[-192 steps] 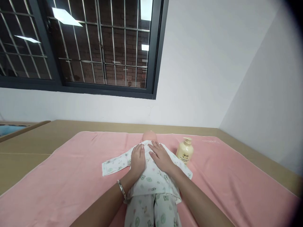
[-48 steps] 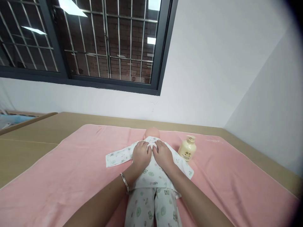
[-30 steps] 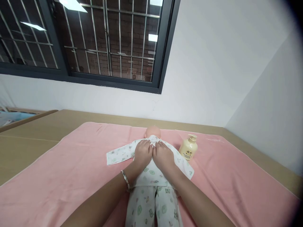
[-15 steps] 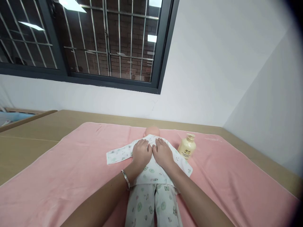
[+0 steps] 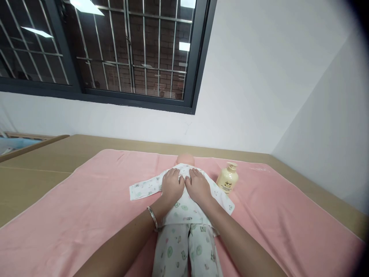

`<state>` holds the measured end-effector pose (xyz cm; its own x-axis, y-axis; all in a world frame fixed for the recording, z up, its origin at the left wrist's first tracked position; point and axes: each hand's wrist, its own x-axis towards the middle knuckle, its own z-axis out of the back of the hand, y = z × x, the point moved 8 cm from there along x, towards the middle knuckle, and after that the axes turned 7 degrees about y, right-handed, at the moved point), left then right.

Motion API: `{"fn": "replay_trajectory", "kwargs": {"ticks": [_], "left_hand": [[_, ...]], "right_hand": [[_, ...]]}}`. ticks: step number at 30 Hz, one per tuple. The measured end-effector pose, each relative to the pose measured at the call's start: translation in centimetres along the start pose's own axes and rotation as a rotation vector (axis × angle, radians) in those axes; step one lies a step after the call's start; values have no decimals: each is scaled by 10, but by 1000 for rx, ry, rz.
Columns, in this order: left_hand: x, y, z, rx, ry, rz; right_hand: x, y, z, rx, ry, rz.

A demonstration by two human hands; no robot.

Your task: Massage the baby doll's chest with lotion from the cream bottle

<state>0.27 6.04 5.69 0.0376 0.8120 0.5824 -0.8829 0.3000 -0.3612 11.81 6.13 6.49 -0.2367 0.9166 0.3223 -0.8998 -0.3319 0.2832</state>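
Note:
A baby doll lies on its back on a pink towel, head away from me. It wears a white printed shirt and matching trousers. My left hand and my right hand sit side by side on the doll's upper chest. Their fingertips curl at the shirt's front edges just below the collar, with a small fold of cloth between them. A metal bracelet circles my left wrist. The doll's left sleeve lies empty and spread out to the left.
A cream pump bottle stands upright on the towel just right of the doll's shoulder. The towel covers a tan tabletop set into a white corner. A barred dark window is above left.
Over six seconds my hands went from lying flat and apart on the chest to side by side near the collar. In the last second they have hardly moved.

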Motion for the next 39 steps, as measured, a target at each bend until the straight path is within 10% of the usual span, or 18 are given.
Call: {"fn": "replay_trajectory", "kwargs": {"ticks": [18,39], "left_hand": [[-9,-8,12,-10,-101,-56],[0,3,-2,-11,54,54]], "right_hand": [[6,-11,-1,5,89,-114],[-11,12,8,-271,-27,-91]]}}
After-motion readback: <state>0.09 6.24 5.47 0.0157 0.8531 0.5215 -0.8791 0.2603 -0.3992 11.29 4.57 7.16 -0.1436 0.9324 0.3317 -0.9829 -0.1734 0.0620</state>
